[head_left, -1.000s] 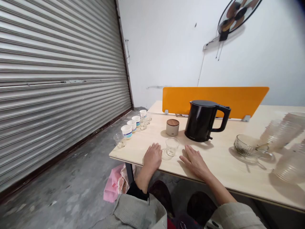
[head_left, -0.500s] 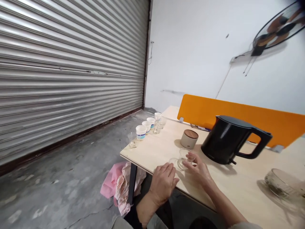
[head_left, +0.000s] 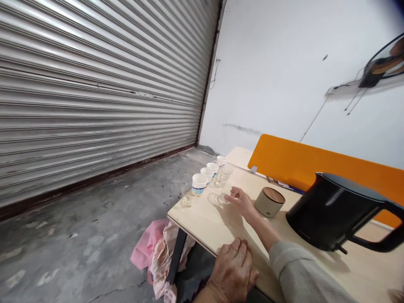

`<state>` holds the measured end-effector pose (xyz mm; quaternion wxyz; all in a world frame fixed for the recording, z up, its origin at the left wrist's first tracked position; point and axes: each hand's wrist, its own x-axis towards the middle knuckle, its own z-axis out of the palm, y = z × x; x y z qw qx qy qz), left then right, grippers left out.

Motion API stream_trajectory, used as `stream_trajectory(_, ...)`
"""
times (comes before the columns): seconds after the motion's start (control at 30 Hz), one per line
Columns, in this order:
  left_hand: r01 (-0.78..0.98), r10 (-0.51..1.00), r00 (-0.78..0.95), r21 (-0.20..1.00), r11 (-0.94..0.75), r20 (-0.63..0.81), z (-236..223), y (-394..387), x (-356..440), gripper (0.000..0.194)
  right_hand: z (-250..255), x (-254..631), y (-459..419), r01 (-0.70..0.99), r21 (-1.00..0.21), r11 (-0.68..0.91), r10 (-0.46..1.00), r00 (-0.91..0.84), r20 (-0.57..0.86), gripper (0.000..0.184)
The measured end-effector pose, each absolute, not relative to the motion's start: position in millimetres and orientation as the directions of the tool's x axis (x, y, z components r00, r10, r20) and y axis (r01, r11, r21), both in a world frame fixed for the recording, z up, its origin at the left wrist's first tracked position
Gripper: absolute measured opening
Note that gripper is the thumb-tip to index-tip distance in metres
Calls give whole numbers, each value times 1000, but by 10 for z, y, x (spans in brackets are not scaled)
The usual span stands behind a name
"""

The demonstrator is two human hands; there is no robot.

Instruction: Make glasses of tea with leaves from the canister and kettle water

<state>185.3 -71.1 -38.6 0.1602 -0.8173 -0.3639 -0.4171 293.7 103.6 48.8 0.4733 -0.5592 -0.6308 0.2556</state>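
My right hand reaches across the tabletop, its fingers and thumb closed on a small clear glass cup low over the wood. My left hand rests at the table's front edge, back upward, fingers loosely bent and holding nothing visible. Beyond the held cup stands a row of white-and-blue paper cups. Other small clear glasses stand beside that row, and one more glass sits near the left corner.
Right of my right arm stand a grey canister with a brown lid and a black electric kettle. An orange divider runs behind them. Pink cloth or bags lie by the table leg.
My right hand has carried the glass cup forward and left, toward the paper cups. My left hand stays by the table edge, lower in view. The view has turned left.
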Motion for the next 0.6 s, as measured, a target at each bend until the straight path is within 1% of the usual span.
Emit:
stream_trajectory(0.17,739,385,365,-13,-673,848,-462,-634,1895,53,479,2779,1214,493,-837,237,952,56,302,45)
stream_trajectory(0.47,762,355,316,-12,-648,880,-574,-590,1965,53,424,2650,1358,506,-831,232,956,37,290,46)
stream_trajectory(0.6,760,352,297,3,-650,888,-600,-571,1980,53,413,2610,1394,519,-818,249,953,18,301,43)
